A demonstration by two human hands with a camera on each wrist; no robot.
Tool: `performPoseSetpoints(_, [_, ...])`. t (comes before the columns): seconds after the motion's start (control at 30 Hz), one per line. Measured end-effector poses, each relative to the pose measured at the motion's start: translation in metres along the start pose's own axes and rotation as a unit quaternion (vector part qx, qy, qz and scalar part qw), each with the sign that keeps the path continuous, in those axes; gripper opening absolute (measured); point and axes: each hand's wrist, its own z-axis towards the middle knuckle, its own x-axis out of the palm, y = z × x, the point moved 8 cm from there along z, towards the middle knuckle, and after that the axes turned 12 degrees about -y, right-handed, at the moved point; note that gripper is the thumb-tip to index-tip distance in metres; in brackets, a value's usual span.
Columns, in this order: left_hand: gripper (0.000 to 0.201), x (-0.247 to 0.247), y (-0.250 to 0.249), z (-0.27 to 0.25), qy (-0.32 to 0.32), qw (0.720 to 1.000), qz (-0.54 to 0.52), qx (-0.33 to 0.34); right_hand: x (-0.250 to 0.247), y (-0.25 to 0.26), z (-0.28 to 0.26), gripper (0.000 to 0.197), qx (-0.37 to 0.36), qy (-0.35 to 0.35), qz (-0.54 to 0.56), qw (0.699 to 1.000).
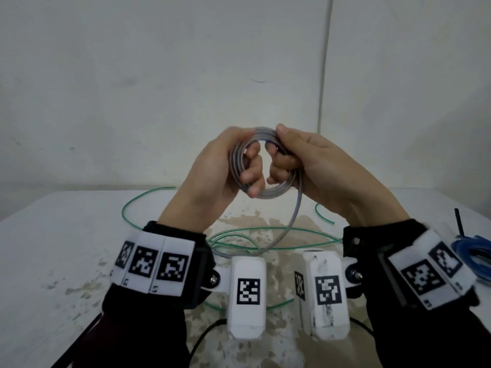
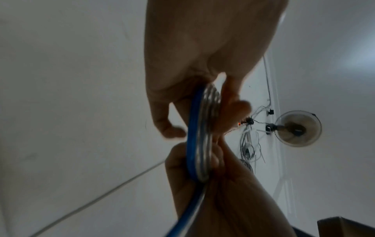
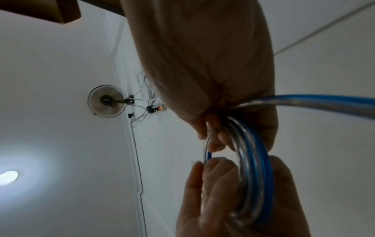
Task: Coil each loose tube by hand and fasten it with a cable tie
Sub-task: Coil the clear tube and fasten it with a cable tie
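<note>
coil: your left hand (image 1: 212, 168) and right hand (image 1: 313, 166) hold the blue tube (image 1: 265, 192) up over the counter (image 1: 53, 248), fingers clamped round its loops.
left: its tail (image 1: 289, 224) hangs loose; no tie on it yet.
waiting: green tube (image 1: 148, 197) lies uncoiled.
done: blue bundle (image 1: 475, 253) at right looks coiled.

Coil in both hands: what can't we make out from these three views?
- Cable tie on the coil: none visible, but left hand and right hand cover both sides in every view.
- Loose tail's end: head view, it drops behind the wrist cameras.
- Blue bundle: cut off by the right edge, partly behind the right wrist.
- Green tube: its near loops are hidden by the forearms.
</note>
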Motion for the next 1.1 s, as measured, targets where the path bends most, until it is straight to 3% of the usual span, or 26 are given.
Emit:
performPoseSetpoints(0.1, [0.035,0.003,0.008,-0.002,0.053,0.997,0.026,-0.039,-0.002,-0.001,-0.001,0.037,-0.013,-0.001,-0.065,0.998])
performPoseSetpoints(0.2, [0.031,0.001,0.006,-0.005,0.074,0.996,0.05,-0.018,-0.003,0.0,-0.001,0.037,-0.018,-0.005,-0.093,0.995])
performPoseSetpoints(0.4, [0.032,0.0,-0.009,-0.003,0.006,0.996,0.055,0.072,-0.004,-0.003,0.002,0.038,0.011,-0.01,0.008,1.0])
performPoseSetpoints(0.57, [0.018,0.001,-0.001,-0.001,0.025,0.999,-0.019,0.028,-0.013,0.003,0.007,0.036,-0.036,-0.057,0.021,0.998])
performPoseSetpoints(0.67, [0.019,-0.01,0.004,0.001,0.019,0.998,0.048,0.02,-0.027,0.005,0.011,0.037,-0.053,-0.108,0.037,0.992])
performPoseSetpoints(0.9, [0.01,-0.016,0.005,0.0,-0.04,0.994,0.094,0.026,-0.034,0.004,0.012,0.036,-0.048,-0.115,0.05,0.991])
performPoseSetpoints(1.1, [0.008,-0.014,0.003,-0.001,-0.068,0.995,0.069,0.036,-0.035,0.004,0.013,0.037,-0.053,-0.123,0.049,0.99])
